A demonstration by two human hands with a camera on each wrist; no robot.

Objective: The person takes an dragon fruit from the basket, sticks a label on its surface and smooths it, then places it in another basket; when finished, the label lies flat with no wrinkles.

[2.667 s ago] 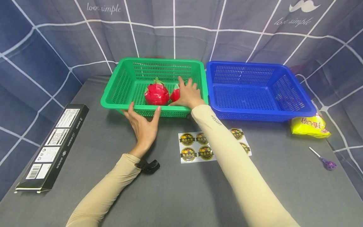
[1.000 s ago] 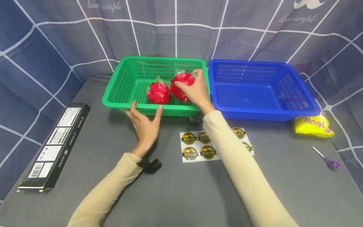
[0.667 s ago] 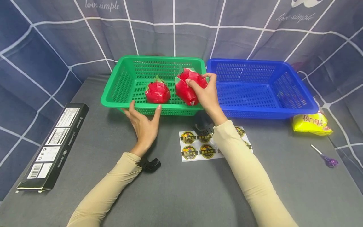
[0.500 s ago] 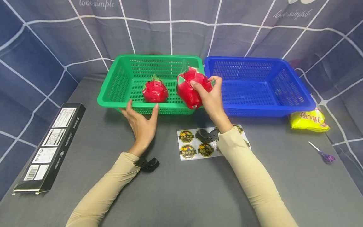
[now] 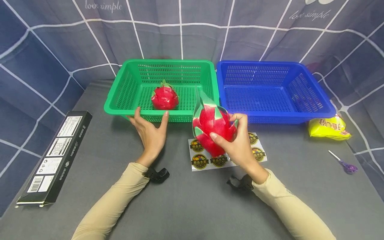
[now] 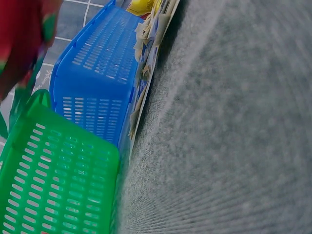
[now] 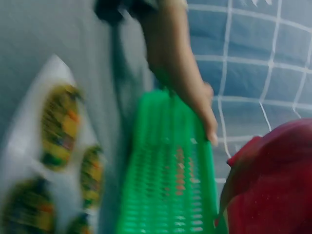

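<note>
My right hand (image 5: 240,145) grips a red dragon fruit (image 5: 211,128) with green-tipped scales, thumb on its near side. The fruit is held up in front of the baskets, over part of a sticker sheet (image 5: 199,162). A second dragon fruit (image 5: 165,97) sits in the green basket (image 5: 162,112). My left hand (image 5: 151,136) rests against that basket's front rim, thumb and forefinger spread and touching it; its other fingers are partly hidden. In the right wrist view the held dragon fruit (image 7: 273,180) fills the lower right, and the left hand (image 7: 183,73) reaches to the rim.
A blue basket (image 5: 270,117) stands right beside the green one. Right of it lie a yellow packet (image 5: 328,129) and a purple lollipop (image 5: 348,167). A long black box (image 5: 58,156) lies at the left. A grid-patterned curtain (image 5: 204,36) hangs behind.
My right hand has taken the right-hand dragon fruit out of the green basket and drawn it towards me, over the sticker sheet. The left hand has stayed at the basket rim.
</note>
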